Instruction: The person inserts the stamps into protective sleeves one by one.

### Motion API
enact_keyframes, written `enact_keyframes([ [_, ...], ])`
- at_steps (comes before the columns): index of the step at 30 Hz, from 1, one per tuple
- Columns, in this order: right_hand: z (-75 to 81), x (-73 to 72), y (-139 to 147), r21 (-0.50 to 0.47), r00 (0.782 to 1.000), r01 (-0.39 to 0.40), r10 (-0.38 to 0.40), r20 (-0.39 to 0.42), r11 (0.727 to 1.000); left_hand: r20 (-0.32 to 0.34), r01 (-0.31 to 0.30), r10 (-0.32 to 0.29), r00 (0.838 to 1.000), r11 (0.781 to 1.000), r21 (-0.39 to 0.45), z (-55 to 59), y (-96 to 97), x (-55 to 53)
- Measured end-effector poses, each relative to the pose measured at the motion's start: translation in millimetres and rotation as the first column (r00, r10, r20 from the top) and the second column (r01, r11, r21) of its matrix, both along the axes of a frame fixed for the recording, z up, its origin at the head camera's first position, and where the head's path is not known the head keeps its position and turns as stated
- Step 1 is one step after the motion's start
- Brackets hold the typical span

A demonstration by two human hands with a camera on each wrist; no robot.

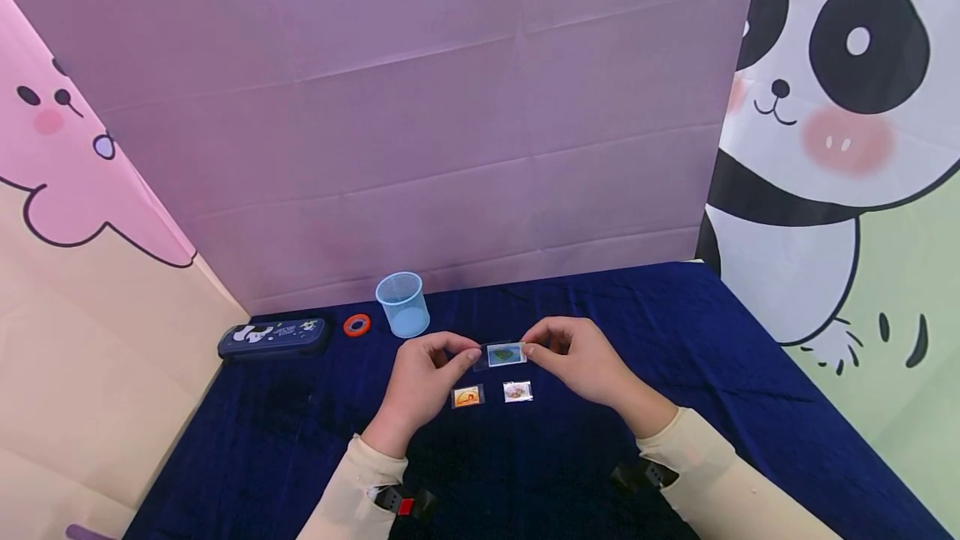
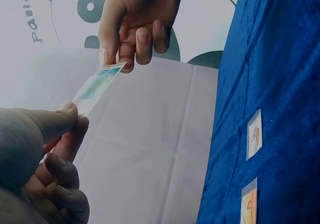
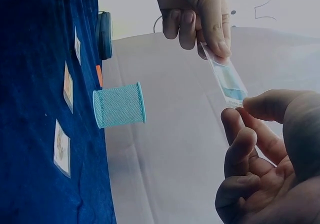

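Both hands hold a small blue-green picture card in a clear sleeve (image 1: 506,354) above the table. My left hand (image 1: 429,377) pinches the sleeve's left end, a see-through part, between thumb and forefinger. At the other end, my right hand (image 1: 581,361) pinches the right edge by the picture. In the left wrist view the sleeve (image 2: 100,84) slants between the two hands, with its picture toward the right hand. Below it on the cloth lie an orange picture card (image 1: 467,396) and a pale one (image 1: 517,392), each in a clear sleeve.
A dark blue cloth (image 1: 600,473) covers the table. At the back stand a light blue mesh cup (image 1: 402,304), a red-orange tape roll (image 1: 357,325) and a navy pencil case (image 1: 273,338). The right wrist view shows another small card (image 3: 77,47) toward the case.
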State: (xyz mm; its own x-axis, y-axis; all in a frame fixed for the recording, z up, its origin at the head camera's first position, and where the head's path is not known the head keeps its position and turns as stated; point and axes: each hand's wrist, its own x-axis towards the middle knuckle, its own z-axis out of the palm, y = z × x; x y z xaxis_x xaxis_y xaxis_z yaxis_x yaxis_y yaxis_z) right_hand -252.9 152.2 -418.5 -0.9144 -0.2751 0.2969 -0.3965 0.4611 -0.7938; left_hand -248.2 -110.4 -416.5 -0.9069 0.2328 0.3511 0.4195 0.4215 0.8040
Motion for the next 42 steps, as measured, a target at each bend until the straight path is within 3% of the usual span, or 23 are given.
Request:
enact_keyframes([
  [12,-3.2,-0.8,-0.7,-0.001,0.999,-0.046,0.046,0.009,0.999,0.031,0.018,-0.018,0.999,1.000,0.004,-0.5,3.4,0.4],
  [21,-1.3,0.3,-0.7,0.001,0.999,-0.037,0.037,0.012,0.999,0.037,-0.004,0.004,0.999,1.000,0.005,0.1,1.1,-0.2],
  [42,-2.7,2.1,-1.6,-0.005,0.997,-0.079,0.079,0.025,0.997,0.033,0.016,-0.016,0.999,1.000,0.009,0.4,1.4,0.6],
])
